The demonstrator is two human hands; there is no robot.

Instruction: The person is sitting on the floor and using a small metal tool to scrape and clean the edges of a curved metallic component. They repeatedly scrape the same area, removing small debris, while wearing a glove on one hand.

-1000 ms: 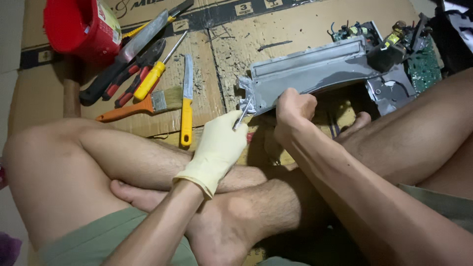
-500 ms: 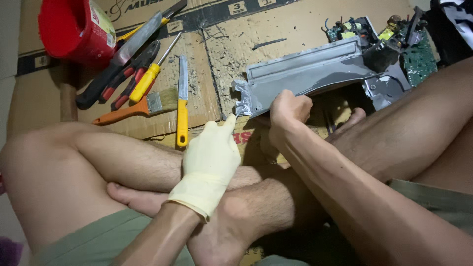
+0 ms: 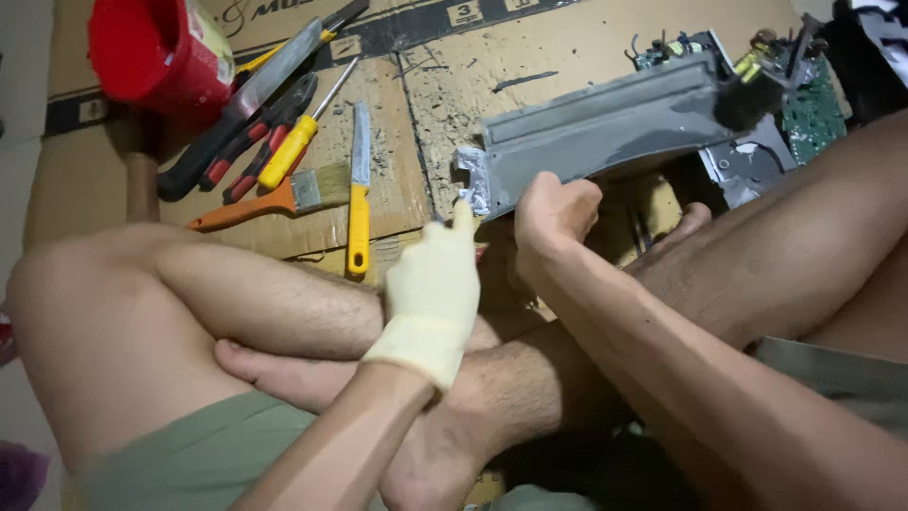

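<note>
A long grey metal housing [image 3: 605,132] lies tilted on cardboard in front of my crossed legs. My left hand [image 3: 435,284] wears a pale rubber glove and is seen from the back. Its index finger points up and touches the housing's torn left corner [image 3: 470,189]. The glove hides whether anything is held. My bare right hand [image 3: 553,213] is closed in a fist against the housing's lower edge, just right of that corner, gripping it.
Tools lie on the cardboard [image 3: 567,47] at left: a yellow-handled knife [image 3: 357,208], an orange-handled paintbrush [image 3: 274,197], a yellow screwdriver [image 3: 293,147], red-handled pliers [image 3: 241,151], a large blade [image 3: 279,61]. A red bucket [image 3: 156,47] stands far left. A green circuit board [image 3: 813,109] sits far right.
A thin metal tool seen at my left fingertips a second ago no longer shows. The gloved hand has turned its index finger up at the corner. The right fist has stayed in place.
</note>
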